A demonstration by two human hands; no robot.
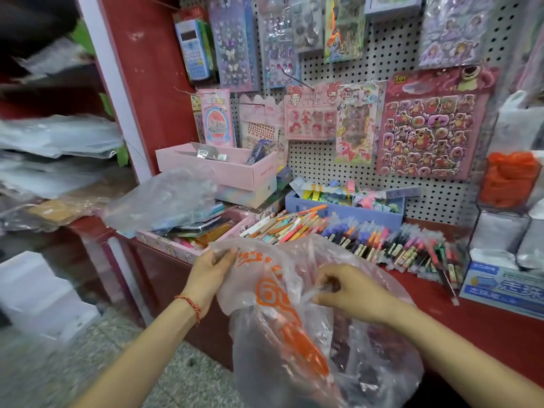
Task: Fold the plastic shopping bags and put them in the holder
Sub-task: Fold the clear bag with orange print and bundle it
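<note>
1. In front of the red counter [485, 325], the person holds a see-through plastic bag [282, 304] with orange print up in both hands. It hangs crumpled and unfolded, and its lower part drops below the counter edge.
2. The left hand [212, 269] has its fingers curled round the bag's upper left edge and grips it. A red string bracelet [190, 304] sits on that wrist.
3. The right hand [347, 290] has its fingers bent inward and pinches a fold of plastic near the bag's upper right side.
4. A clear holder [506, 210] stands at the far right of the counter, well apart from the held bag. Orange bags [509, 178] are stuffed in its top compartment, and pale bags fill the compartments under it.
5. A second clear bag [164, 198] lies loose over a pink tray [164, 245] of stationery, to the left.
6. Pens [368, 237] lie in rows on the counter just behind the held bag.
7. Sticker sheets [426, 125] hang on a pegboard [323, 160] at the back, and a blue tissue box [506, 287] sits in front of the holder.
</note>
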